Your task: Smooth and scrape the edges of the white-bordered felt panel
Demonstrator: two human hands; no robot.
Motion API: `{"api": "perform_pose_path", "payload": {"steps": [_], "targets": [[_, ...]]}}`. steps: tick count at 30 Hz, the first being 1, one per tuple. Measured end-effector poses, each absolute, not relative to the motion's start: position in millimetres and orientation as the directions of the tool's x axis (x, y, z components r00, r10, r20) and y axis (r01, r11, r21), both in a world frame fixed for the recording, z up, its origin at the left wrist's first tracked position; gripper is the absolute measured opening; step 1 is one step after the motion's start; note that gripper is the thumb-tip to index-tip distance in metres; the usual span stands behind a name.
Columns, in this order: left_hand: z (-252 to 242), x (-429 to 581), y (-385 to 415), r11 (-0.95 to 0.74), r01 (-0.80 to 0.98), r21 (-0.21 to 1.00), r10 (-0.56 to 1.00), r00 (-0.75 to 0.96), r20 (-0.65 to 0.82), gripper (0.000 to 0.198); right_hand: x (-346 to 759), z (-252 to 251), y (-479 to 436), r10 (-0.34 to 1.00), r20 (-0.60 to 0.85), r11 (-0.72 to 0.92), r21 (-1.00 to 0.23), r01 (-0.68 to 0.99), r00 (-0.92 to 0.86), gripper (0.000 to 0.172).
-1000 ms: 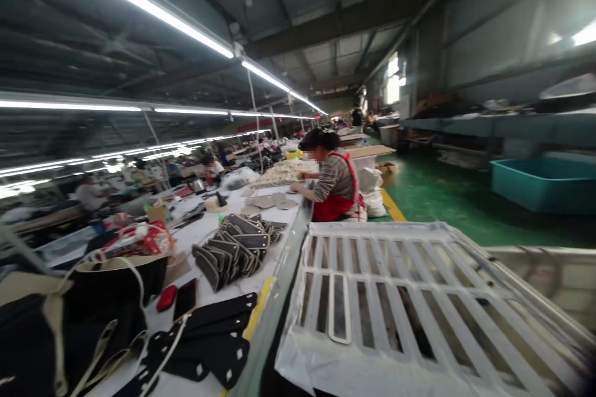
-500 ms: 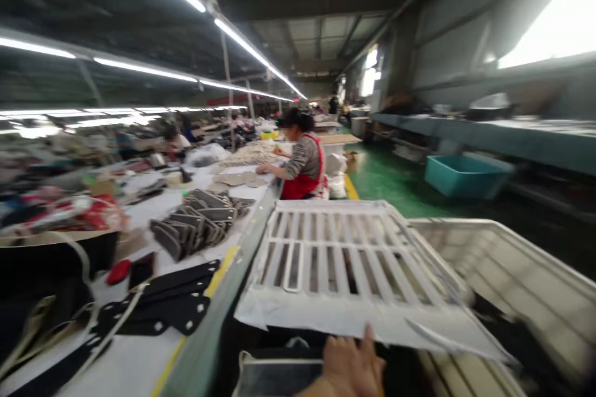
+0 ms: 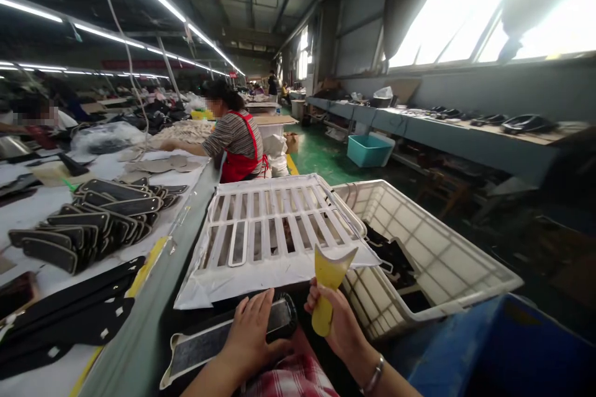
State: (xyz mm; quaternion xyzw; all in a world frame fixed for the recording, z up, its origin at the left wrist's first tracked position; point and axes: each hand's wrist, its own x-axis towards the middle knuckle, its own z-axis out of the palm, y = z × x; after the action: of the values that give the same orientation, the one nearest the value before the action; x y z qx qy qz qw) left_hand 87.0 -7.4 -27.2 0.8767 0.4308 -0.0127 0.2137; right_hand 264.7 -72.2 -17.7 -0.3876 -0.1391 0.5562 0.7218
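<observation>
My left hand (image 3: 251,332) lies with its fingers spread on a long dark piece with a pale edge (image 3: 200,347), low in the middle of the head view. Beside it on the right, my right hand (image 3: 338,319) is closed round a yellow tool (image 3: 329,279) with a curved, notched upper end. Just beyond both hands is a white slatted rack (image 3: 279,267) with a white covering along its near edge. On the slats rests a narrow pale frame-shaped piece (image 3: 238,243).
Stacked dark pieces (image 3: 97,217) and black panels (image 3: 79,316) lie on the left table (image 3: 153,298). A white crate (image 3: 447,248) holds dark pieces at right, near a blue surface (image 3: 447,347). A person in a red apron (image 3: 242,142) works ahead.
The view has swung right and become sharper. Both hands now show, with the yellow tool clearly visible in my right hand; earlier only one blurred hand showed at the bottom.
</observation>
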Motion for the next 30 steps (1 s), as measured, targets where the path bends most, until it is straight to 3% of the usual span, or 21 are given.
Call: {"api": "perform_pose_path", "payload": {"steps": [5, 15, 19, 26, 30], "targets": [[-45, 94, -14, -0.595, 0.771, 0.225, 0.764, 0.630, -0.140, 0.083, 239, -35, -32, 0.870, -0.238, 0.113, -0.756, -0.644, 0.431, 0.039], [-60, 92, -5, -0.656, 0.733, 0.179, 0.736, 0.674, -0.064, 0.073, 220, -62, -4, 0.791, -0.260, 0.041, -0.881, -0.472, 0.554, 0.047], [-65, 91, -4, -0.664, 0.726, 0.180, 0.734, 0.678, -0.028, 0.072, 223, -52, -3, 0.799, -0.289, 0.015, -0.867, -0.498, 0.528, 0.048], [-75, 90, -10, -0.687, 0.723, 0.072, 0.726, 0.679, 0.108, 0.073, 228, -46, -24, 0.729, -0.363, 0.065, -0.807, -0.586, 0.580, 0.049], [-80, 89, -8, -0.686, 0.724, 0.066, 0.722, 0.667, 0.184, 0.070, 216, -56, -27, 0.701, -0.325, 0.067, -0.856, -0.513, 0.635, 0.052]]}}
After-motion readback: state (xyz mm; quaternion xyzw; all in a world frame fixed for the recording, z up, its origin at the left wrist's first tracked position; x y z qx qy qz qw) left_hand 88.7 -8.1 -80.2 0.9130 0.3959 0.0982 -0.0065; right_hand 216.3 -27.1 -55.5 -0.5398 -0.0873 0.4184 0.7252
